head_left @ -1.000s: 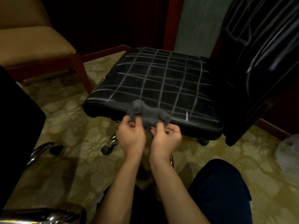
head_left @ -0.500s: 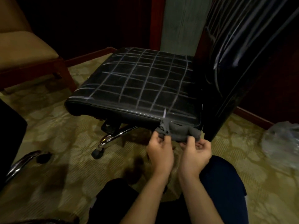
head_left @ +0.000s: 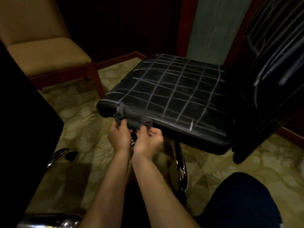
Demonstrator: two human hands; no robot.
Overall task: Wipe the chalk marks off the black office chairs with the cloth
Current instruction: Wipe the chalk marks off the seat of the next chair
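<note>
Dim carpeted room. Grey cloth [head_left: 131, 117] bunched on front-left corner of black chair seat [head_left: 174, 94]; chalk grid unwiped. Left hand [head_left: 120, 135] and right hand [head_left: 148, 139] pinch cloth with curled fingers. Advice: spread cloth flat, press firmly, stroke along lines.

Half a second ago both hands held the cloth [head_left: 131, 117] bunched at the near right corner of the black office chair [head_left: 172, 96] seat. Now the left hand [head_left: 119, 134] and right hand [head_left: 148, 140] grip it at the near left corner, cloth draped over the seat edge just above the fingers. The single short chalk tick on the front edge, formerly directly above the hands, now lies well to their right.
</note>
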